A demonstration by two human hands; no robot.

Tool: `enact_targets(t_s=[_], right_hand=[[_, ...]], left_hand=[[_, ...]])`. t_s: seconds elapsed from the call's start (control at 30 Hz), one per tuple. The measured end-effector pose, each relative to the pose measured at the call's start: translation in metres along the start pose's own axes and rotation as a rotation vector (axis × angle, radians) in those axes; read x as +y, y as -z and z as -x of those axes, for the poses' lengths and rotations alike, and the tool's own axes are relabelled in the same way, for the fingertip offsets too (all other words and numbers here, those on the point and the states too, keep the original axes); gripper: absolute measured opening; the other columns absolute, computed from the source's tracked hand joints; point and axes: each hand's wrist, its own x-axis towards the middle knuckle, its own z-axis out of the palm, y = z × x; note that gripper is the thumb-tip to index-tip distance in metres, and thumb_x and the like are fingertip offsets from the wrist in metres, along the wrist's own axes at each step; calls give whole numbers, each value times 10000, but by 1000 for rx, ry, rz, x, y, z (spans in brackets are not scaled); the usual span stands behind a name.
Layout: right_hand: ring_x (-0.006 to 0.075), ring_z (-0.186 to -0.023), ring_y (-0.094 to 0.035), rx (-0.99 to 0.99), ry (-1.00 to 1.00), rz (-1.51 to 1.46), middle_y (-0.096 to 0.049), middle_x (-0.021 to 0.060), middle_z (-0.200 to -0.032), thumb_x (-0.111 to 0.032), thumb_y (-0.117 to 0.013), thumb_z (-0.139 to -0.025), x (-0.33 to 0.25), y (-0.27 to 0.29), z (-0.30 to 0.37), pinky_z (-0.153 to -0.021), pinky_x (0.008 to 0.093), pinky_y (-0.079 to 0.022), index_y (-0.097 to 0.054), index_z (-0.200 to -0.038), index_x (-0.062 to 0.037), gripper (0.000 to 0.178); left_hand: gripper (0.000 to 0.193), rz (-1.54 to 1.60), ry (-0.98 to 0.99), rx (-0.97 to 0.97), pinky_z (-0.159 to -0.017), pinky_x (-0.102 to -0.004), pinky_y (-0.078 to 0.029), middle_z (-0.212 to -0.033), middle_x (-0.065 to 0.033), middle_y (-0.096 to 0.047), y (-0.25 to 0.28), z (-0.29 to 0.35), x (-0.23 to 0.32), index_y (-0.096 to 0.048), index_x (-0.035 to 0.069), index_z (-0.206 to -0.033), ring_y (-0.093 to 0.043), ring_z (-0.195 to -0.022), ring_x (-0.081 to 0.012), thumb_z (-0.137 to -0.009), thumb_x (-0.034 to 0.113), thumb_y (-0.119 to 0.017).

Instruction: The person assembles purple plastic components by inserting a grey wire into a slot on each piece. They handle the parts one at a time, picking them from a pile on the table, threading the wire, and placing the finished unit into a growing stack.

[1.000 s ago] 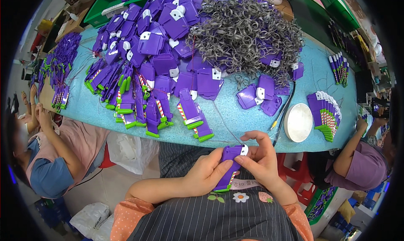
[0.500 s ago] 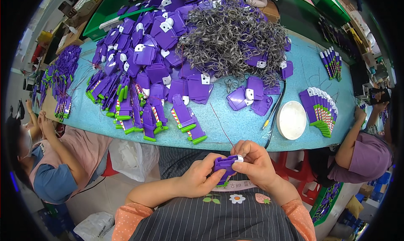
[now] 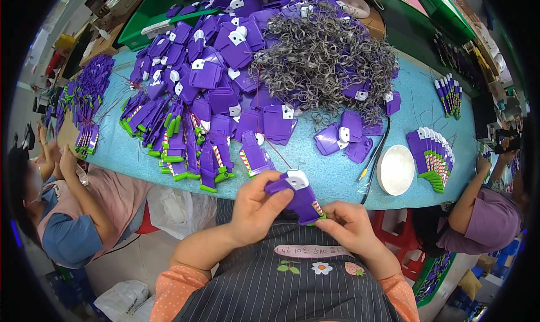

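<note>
L hand (image 3: 256, 206) grips purple plastic casing (image 3: 304, 202) nr its white end, thumb on top; R hand (image 3: 346, 226) pinches the green corner, thumb + fingers. Casing tilted, white end up, L of white bowl (image 3: 395, 170) & nearer the wearer, at front edge of bench (image 3: 337, 182). Thin dk-red wire (image 3: 277, 151) runs to white end; join unclear.

Blk cable (image 3: 378, 153) curves just L of bowl. Few loose casings (image 3: 351, 132) farther L & back. Grey curly rings (image 3: 326, 57), tangled heap, behind bowl. Big casing pile (image 3: 230, 52) well L of bowl. Fanned row of casings (image 3: 430, 153) just R. Co-worker, purple sleeve (image 3: 486, 215), R of bowl; another, pink apron (image 3: 101, 204), far L.
</note>
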Motion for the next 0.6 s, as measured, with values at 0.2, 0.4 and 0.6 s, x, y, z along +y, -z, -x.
enact_targets(t_s=[0.2,0.4,0.6], right_hand=[[43,-529,-469,79,26,-64,-567,14,-658,-111,-664,-838,-1,-9,7,-474,222,-363,-623,-861,15,134],[80,-647,-505,117,68,-237,-550,47,-759,-81,-665,-820,13,-4,5,-568,233,-394,-607,-821,14,112],[111,-752,-511,81,91,-148,-539,53,-842,-71,-635,-831,12,-1,-5,-658,245,-405,-580,-850,28,114]], left_hand=[[180,-27,103,8,-769,-234,-458,-941,-38,-593,-14,17,-25,-501,-20,-1077,-552,-859,-74,-932,82,-532],[154,10,34,59,-758,-245,-470,-910,-49,-603,-21,4,-2,-495,-23,-1064,-560,-833,-80,-939,67,-510],[234,-26,27,89,-741,-248,-437,-937,-71,-578,-35,18,-33,-498,-42,-1073,-536,-846,-105,-896,89,-578]])
